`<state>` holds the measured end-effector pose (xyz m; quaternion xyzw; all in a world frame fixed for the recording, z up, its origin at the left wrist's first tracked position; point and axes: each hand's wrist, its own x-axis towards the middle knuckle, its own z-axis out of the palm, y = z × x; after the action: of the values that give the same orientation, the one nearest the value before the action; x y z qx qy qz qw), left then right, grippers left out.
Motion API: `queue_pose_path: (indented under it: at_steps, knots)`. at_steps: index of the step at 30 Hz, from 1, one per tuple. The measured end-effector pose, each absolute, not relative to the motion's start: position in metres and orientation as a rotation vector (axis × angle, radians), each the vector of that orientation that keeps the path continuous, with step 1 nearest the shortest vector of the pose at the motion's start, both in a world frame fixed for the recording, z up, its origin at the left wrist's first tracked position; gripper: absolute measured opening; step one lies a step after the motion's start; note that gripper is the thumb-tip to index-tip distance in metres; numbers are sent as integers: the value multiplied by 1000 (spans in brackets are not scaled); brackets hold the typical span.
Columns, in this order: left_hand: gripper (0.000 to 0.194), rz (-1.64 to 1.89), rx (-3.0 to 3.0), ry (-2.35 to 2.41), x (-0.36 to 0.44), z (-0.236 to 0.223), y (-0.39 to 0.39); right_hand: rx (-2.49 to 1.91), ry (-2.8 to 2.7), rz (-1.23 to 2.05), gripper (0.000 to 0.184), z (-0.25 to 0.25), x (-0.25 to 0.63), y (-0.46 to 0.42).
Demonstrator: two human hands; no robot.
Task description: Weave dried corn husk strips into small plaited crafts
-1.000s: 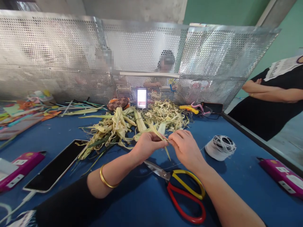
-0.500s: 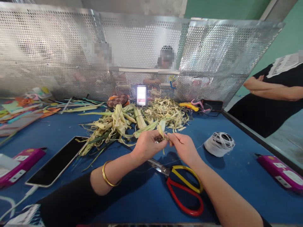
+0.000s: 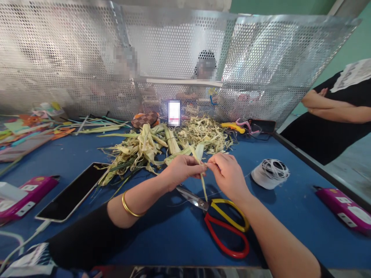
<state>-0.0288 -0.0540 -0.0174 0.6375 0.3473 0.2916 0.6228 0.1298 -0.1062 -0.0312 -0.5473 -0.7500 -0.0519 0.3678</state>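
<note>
My left hand (image 3: 184, 170) pinches a pale corn husk strip (image 3: 198, 152), which stands up above the fingers and trails in a narrow tail below them. Close against it, my right hand (image 3: 227, 173) has thumb and finger pressed together at the strip's edge; what lies between them is too small to make out. A fine thread shows between this hand and the white thread spool (image 3: 268, 178) on the right. Under my hands lie large scissors (image 3: 205, 205), blades apart, with one yellow and one red handle.
Behind my hands lie piles of corn husks (image 3: 145, 144) and shredded husk (image 3: 205, 133). A tablet (image 3: 72, 195) and a purple power strip (image 3: 29, 193) are at left, another power strip (image 3: 343, 208) at right. A perforated metal screen (image 3: 176, 42) closes the back; a person (image 3: 333, 112) stands at right.
The husk strip now shows more, its tail hanging lower over the scissors. My left hand's fingers have straightened somewhat around it, and my right hand has risen slightly.
</note>
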Motion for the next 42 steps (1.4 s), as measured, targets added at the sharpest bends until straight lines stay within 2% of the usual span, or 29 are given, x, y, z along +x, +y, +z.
queue_pose_path:
  at_steps: [4, 7, 10, 14, 19, 25, 28, 34, 38, 39, 42]
  knots:
    - [20, 719, 1609, 812, -27, -20, -56, -1450, -1871, -17, 21, -31, 129, -103]
    - [17, 730, 1551, 837, -26, -22, -56, -1448, -1785, 203, 10, -25, 134, -106]
    - [13, 718, 1408, 864, -28, -22, -56, -1552, -1736, 265, 20, -18, 139, -129]
    - [15, 743, 1319, 901, -34, -18, -54, -1873, -2148, 307, 15, -27, 136, -183]
    - [14, 665, 1248, 881, -36, -13, -59, -1898, -2330, 132, 63, -51, 127, -215]
    - [12, 231, 1293, 744, -51, -20, -86, -1953, -2379, 183, 77, -41, 130, -218]
    - [13, 131, 1279, 758, -62, -33, -92, -1894, -2389, 278, 73, -34, 129, -220]
    - [11, 111, 1206, 782, -65, -45, -85, -2036, -2221, 419, 50, -22, 145, -231]
    - [11, 112, 1191, 793, -63, -43, -86, -2020, -1918, 848, 36, -14, 175, -254]
    - [11, 109, 1194, 796, -63, -42, -86, -2062, -1775, 958, 36, -14, 182, -259]
    - [11, 110, 1207, 807, -62, -40, -88, -2126, -1378, 1199, 50, -18, 196, -271]
